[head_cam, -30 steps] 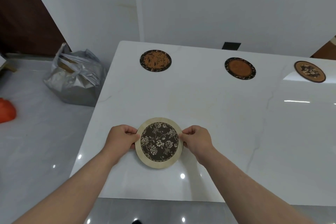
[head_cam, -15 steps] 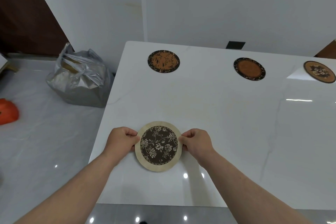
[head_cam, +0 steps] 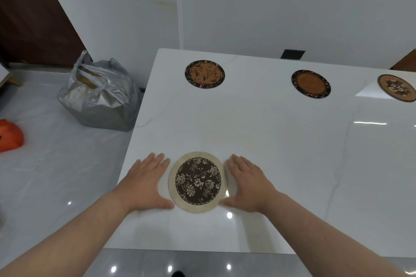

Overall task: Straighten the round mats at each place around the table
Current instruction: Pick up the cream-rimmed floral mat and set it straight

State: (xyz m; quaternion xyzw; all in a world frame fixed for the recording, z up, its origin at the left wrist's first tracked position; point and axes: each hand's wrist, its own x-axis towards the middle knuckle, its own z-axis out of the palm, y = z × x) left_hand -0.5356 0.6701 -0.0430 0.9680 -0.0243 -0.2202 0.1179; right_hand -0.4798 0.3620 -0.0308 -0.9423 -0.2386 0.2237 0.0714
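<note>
A round mat with a cream rim and a dark floral centre (head_cam: 197,181) lies flat near the front edge of the white table (head_cam: 281,153). My left hand (head_cam: 146,183) rests flat on the table just left of it, fingers spread, thumb near the rim. My right hand (head_cam: 247,184) lies flat on its right side, fingers apart. Neither hand holds the mat. Along the far side lie three more round mats: an orange one with a black rim (head_cam: 204,74), a brown one with a dark border (head_cam: 310,84), and a tan floral one (head_cam: 397,88) at the right edge.
A grey plastic bag (head_cam: 99,96) stands on the floor by the table's left far corner. An orange object (head_cam: 10,136) sits at the left edge of the floor. A white wall with a black socket (head_cam: 293,54) runs behind the table.
Both hands let go of the near mat's edges and now lie flat and open on the table beside it. The view has shifted slightly leftward.
</note>
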